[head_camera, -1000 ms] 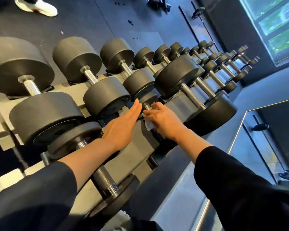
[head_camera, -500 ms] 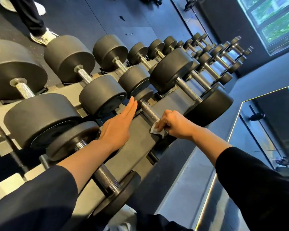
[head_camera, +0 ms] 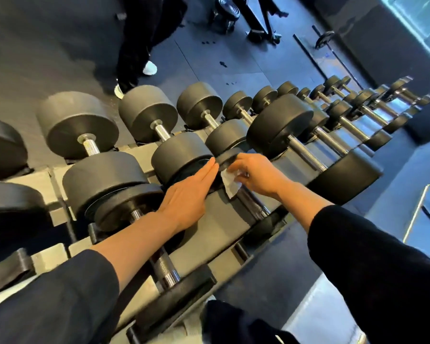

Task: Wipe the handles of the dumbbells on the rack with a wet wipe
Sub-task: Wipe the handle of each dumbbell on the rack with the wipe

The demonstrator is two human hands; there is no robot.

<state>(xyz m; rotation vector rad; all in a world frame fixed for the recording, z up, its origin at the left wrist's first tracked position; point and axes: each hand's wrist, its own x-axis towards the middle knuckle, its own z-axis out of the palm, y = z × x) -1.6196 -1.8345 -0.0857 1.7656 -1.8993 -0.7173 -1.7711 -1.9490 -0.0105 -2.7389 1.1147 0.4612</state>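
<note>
Right now the right hand (head_camera: 256,175) is pinching the wet wipe (head_camera: 230,183) at the far end of the lower-tier dumbbell handle (head_camera: 252,203), which is running back toward the person; left hand (head_camera: 188,192) is lying flat, fingers straight, just beside.

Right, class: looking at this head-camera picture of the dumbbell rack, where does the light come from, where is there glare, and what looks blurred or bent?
Head view: daylight enters from the window at upper right; bright glints sit on the chrome handles; the right hand and wet wipe are slightly motion-smeared; the wide lens bends the rack, and the far dumbbells look soft.
</note>
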